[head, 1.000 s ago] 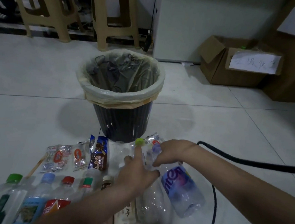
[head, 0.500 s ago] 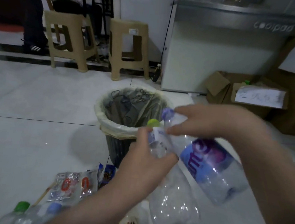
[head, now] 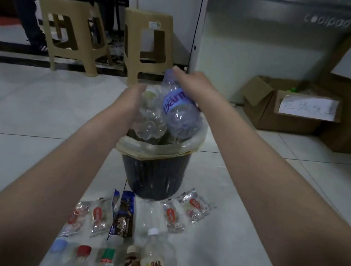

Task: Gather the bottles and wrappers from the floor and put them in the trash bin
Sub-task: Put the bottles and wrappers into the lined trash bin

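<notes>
left hand (head: 134,100) grips clear bottle (head: 150,118) | right hand (head: 192,81) grips purple-labelled bottle (head: 179,110) | both over trash bin (head: 156,173) | background panel (head: 283,36) reads "coolpad"

Pale tiled floor (head: 46,112) bears a lined black trash bin (head: 154,173); wrappers (head: 122,214) and bottles (head: 154,257) lie before it.

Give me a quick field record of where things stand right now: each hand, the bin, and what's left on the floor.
left hand: grip closed on clear bottle, above the bin
right hand: grip closed on purple-label bottle, base hanging over the bin
trash bin: upright, bag-lined, both bottles not yet released
wrappers: row on floor before the bin
floor bottles: row nearest the camera, uncollected
</notes>
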